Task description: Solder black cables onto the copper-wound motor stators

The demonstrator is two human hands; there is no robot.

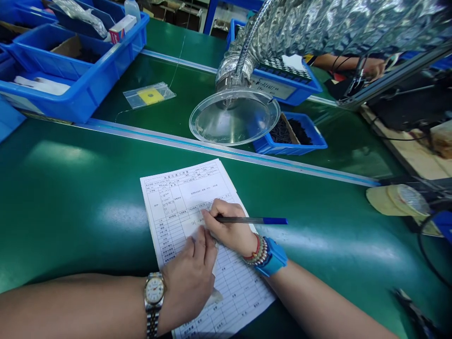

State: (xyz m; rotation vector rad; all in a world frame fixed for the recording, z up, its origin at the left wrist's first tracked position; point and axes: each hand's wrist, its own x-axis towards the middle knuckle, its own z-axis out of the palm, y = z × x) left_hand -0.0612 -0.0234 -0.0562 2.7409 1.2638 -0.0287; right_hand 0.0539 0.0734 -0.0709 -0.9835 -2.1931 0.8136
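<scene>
A printed form [158, 188] with table lines and handwriting lies on the green bench, on top of at least one more sheet. My right hand [229, 228] pinches a dark pen [250, 220] with a blue cap on its far end; the tip meets a small white slip [192, 228] with handwriting on it, lying on the form. Pressed down over the slip and form is my left hand [192, 278], its fingers resting together on the paper and its thumb hidden. A scrap of paper [213, 297] shows beside the left palm.
A clear round extraction hood [235, 117] on a foil duct [318, 28] hangs beyond the form. Blue bins [81, 94] stand back left, another blue bin [293, 148] behind the hood. Dark pliers-like tools [416, 310] lie right. Another person's hand [372, 68] is at back right.
</scene>
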